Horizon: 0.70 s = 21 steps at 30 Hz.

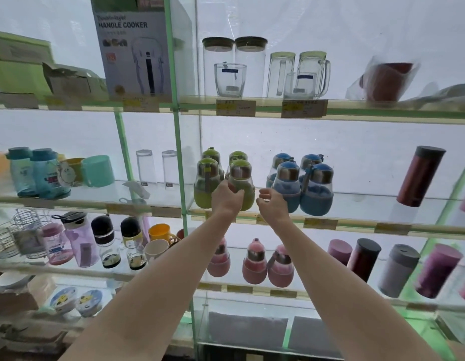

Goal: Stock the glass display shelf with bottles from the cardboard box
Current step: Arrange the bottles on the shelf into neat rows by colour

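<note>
On the middle shelf I count four green bottles (240, 175) at twelve o'clock and four blue bottles (316, 188) at one o'clock. Below, at five o'clock, stand three pink bottles (254, 264). Up top: two cork-lidded jars (250, 61) and two handled glass mugs (313, 71).

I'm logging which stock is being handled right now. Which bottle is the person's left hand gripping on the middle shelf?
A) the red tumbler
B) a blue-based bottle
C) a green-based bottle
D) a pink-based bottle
C: the left hand curls round the front green-based bottle in the green group, while the right hand hangs loosely curled and holds nothing, just left of the blue-based bottles.
</note>
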{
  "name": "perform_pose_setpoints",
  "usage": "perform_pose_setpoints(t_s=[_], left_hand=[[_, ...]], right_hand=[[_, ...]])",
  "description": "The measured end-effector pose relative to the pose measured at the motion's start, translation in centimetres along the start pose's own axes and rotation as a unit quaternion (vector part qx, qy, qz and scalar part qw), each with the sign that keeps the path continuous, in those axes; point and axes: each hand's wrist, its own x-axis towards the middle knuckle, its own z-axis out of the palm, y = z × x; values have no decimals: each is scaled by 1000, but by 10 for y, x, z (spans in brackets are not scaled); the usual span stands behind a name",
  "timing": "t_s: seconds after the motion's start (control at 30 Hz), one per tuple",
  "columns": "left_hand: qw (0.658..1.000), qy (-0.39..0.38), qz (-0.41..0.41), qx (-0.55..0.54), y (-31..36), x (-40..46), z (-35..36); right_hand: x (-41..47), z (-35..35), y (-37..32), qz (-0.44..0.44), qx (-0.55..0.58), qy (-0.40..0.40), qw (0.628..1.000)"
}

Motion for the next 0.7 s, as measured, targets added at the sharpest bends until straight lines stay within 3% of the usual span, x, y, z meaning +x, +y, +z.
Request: perform_pose_setpoints(t_s=[0.27,0.7], left_hand=[[998,-55,8,-11,-12,-41,13],[988,-129,-69,-38,-52,-89,54]], right_hand=[[-44,-27,10,0,-4,49,999],[-94,-46,73,75,-3,50,996]])
